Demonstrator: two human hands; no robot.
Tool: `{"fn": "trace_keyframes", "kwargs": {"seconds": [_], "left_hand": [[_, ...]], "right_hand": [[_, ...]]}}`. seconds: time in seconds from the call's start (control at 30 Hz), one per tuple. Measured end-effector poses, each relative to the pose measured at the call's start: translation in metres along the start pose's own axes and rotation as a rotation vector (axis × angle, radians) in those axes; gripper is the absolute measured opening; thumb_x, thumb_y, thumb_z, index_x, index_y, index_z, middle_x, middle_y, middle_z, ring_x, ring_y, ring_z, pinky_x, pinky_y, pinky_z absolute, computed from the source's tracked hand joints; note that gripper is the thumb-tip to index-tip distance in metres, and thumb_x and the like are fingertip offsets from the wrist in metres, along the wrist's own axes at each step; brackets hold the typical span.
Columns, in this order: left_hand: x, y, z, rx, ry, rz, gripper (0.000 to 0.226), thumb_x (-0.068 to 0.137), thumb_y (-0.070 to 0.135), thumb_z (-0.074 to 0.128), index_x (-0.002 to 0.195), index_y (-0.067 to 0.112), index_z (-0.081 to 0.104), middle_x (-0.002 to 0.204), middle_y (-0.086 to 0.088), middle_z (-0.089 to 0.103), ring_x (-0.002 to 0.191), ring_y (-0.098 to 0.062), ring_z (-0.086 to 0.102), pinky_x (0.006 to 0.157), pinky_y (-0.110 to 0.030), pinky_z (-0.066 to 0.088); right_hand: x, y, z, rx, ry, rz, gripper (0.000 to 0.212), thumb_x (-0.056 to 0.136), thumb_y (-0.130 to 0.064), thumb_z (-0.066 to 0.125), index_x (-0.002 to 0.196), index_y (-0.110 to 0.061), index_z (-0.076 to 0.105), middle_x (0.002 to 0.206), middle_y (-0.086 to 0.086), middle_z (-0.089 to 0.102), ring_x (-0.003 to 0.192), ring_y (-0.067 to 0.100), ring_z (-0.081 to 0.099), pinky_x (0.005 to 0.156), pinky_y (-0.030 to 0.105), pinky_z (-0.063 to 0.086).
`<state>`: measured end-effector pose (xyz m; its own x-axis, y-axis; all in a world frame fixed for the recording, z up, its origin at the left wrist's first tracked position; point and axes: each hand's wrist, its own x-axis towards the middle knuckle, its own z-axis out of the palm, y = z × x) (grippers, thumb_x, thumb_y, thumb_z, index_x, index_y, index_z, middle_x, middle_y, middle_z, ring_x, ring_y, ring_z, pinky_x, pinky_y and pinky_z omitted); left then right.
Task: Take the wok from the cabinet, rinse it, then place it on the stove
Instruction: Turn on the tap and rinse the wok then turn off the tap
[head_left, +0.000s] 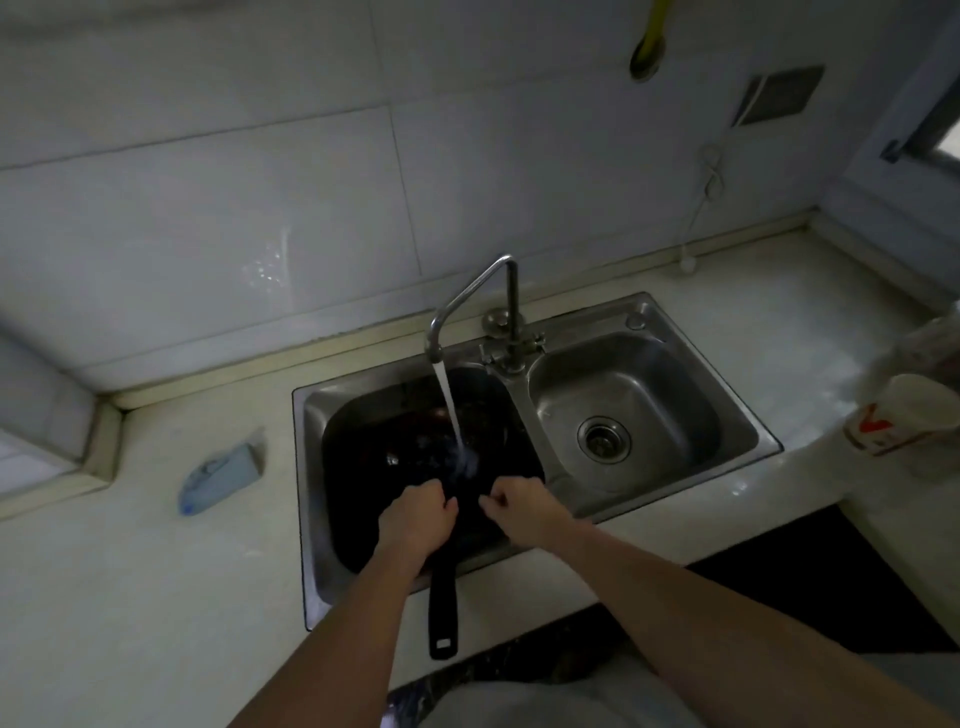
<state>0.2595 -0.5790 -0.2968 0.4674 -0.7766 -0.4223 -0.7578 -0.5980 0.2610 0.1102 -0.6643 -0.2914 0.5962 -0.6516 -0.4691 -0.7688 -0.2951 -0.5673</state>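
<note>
A black wok lies in the left basin of a steel double sink, its long black handle sticking out over the front rim toward me. Water runs from the faucet into the wok. My left hand grips the wok at the base of the handle. My right hand is at the wok's near rim just to the right, fingers curled; whether it holds the rim is hard to tell in the dark.
The right basin shows a bare drain. A blue-grey packet lies on the counter left of the sink. A white container with red print stands at the right edge. A tiled wall rises behind.
</note>
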Motion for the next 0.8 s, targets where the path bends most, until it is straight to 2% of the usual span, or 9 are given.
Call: {"fn": "trace_keyframes", "kwargs": {"seconds": [0.07, 0.13, 0.17, 0.27, 0.37, 0.5, 0.67, 0.8], "left_hand": [[0.012, 0.023, -0.014, 0.0, 0.037, 0.03, 0.024, 0.098, 0.044, 0.051, 0.096, 0.021, 0.059, 0.094, -0.003, 0.065, 0.085, -0.024, 0.065, 0.067, -0.032, 0.047], [0.025, 0.05, -0.028, -0.019, 0.06, 0.061, 0.02, 0.099, 0.042, 0.052, 0.093, 0.023, 0.058, 0.093, -0.003, 0.066, 0.081, -0.022, 0.062, 0.066, -0.032, 0.044], [0.032, 0.064, -0.035, -0.025, 0.07, 0.076, 0.019, 0.099, 0.041, 0.052, 0.092, 0.024, 0.058, 0.092, -0.002, 0.065, 0.079, -0.02, 0.06, 0.067, -0.033, 0.045], [0.058, 0.105, -0.054, -0.01, 0.111, 0.119, 0.02, 0.099, 0.041, 0.051, 0.095, 0.023, 0.057, 0.09, 0.0, 0.061, 0.083, -0.022, 0.063, 0.071, -0.036, 0.051], [0.088, 0.14, -0.066, 0.019, 0.137, 0.149, 0.022, 0.099, 0.04, 0.05, 0.102, 0.021, 0.06, 0.099, -0.004, 0.067, 0.089, -0.026, 0.066, 0.078, -0.042, 0.056], [0.132, 0.177, -0.075, 0.087, 0.153, 0.177, 0.028, 0.1, 0.038, 0.047, 0.117, 0.021, 0.061, 0.117, -0.008, 0.068, 0.106, -0.032, 0.066, 0.086, -0.044, 0.053], [0.178, 0.204, -0.074, 0.213, 0.111, 0.18, 0.035, 0.101, 0.033, 0.049, 0.132, 0.018, 0.054, 0.133, -0.008, 0.061, 0.116, -0.034, 0.062, 0.092, -0.047, 0.052], [0.207, 0.209, -0.06, 0.267, 0.008, 0.124, 0.049, 0.099, 0.03, 0.05, 0.147, 0.021, 0.042, 0.151, -0.003, 0.048, 0.128, -0.035, 0.056, 0.1, -0.046, 0.047]], "right_hand": [[0.022, 0.015, -0.029, 0.128, 0.064, 0.045, 0.033, 0.101, -0.038, 0.053, 0.096, -0.008, 0.065, 0.082, 0.01, 0.069, 0.07, 0.025, 0.071, 0.064, 0.035, 0.06], [0.042, 0.031, -0.059, 0.243, 0.114, 0.095, 0.028, 0.101, -0.035, 0.053, 0.1, -0.009, 0.065, 0.077, 0.007, 0.068, 0.056, 0.016, 0.067, 0.047, 0.025, 0.054], [0.052, 0.039, -0.073, 0.271, 0.141, 0.106, 0.028, 0.101, -0.033, 0.054, 0.101, -0.008, 0.067, 0.077, 0.006, 0.068, 0.054, 0.015, 0.066, 0.046, 0.023, 0.053], [0.085, 0.063, -0.114, 0.287, 0.191, 0.109, 0.031, 0.101, -0.036, 0.053, 0.097, -0.01, 0.068, 0.083, 0.011, 0.073, 0.07, 0.026, 0.072, 0.069, 0.035, 0.061], [0.114, 0.079, -0.15, 0.391, 0.164, 0.104, 0.026, 0.103, -0.034, 0.051, 0.099, -0.011, 0.064, 0.087, 0.013, 0.072, 0.068, 0.022, 0.069, 0.068, 0.037, 0.06], [0.154, 0.099, -0.181, 0.412, 0.11, 0.082, 0.033, 0.104, -0.036, 0.048, 0.107, -0.008, 0.065, 0.097, 0.016, 0.071, 0.082, 0.027, 0.072, 0.083, 0.044, 0.061], [0.195, 0.103, -0.193, 0.428, 0.051, 0.112, 0.04, 0.105, -0.039, 0.045, 0.114, -0.006, 0.065, 0.1, 0.016, 0.07, 0.09, 0.03, 0.071, 0.088, 0.046, 0.059], [0.222, 0.095, -0.186, 0.484, 0.015, 0.12, 0.037, 0.106, -0.039, 0.043, 0.124, -0.012, 0.061, 0.098, 0.012, 0.069, 0.085, 0.03, 0.073, 0.078, 0.042, 0.062]]}}
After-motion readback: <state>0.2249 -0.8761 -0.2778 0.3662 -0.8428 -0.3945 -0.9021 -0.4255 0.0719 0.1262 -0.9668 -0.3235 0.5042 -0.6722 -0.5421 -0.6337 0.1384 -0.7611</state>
